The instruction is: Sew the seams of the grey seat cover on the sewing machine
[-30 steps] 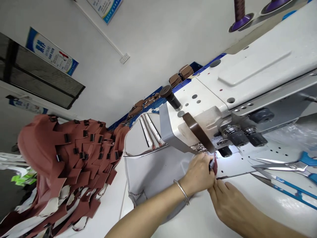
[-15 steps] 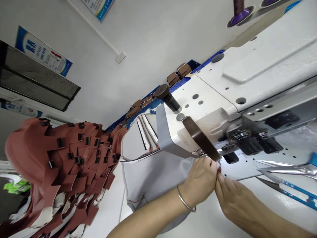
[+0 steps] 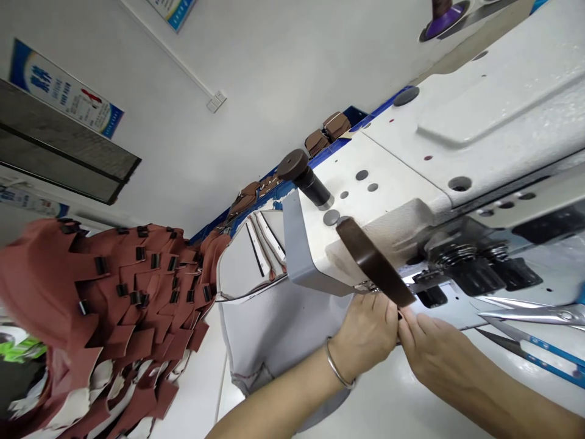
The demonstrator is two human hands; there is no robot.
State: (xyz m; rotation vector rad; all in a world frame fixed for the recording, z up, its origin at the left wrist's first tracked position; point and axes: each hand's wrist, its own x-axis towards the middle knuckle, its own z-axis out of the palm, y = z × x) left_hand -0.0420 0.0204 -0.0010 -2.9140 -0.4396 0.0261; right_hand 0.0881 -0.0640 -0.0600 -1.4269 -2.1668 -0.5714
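My left hand [image 3: 365, 332], with a metal bangle on the wrist, is pinched together with my right hand [image 3: 432, 350] just under the head of a white sewing machine [image 3: 411, 183]. Their fingertips meet below a brown strap [image 3: 375, 262] that hangs off the machine head. Whatever they hold is hidden between the fingers. A grey fabric piece [image 3: 274, 329] lies under my left hand.
A big heap of reddish-brown leather pieces with black clips [image 3: 123, 299] fills the left. Long scissors with blue handles [image 3: 534, 317] lie on the table at the right. More brown pieces [image 3: 326, 134] sit in a blue bin behind the machine. Purple thread spool [image 3: 441, 18] above.
The view has swung a little, so the machine sits lower and nearer. My two hands have closed up against each other, and the small red piece seen earlier is now hidden.
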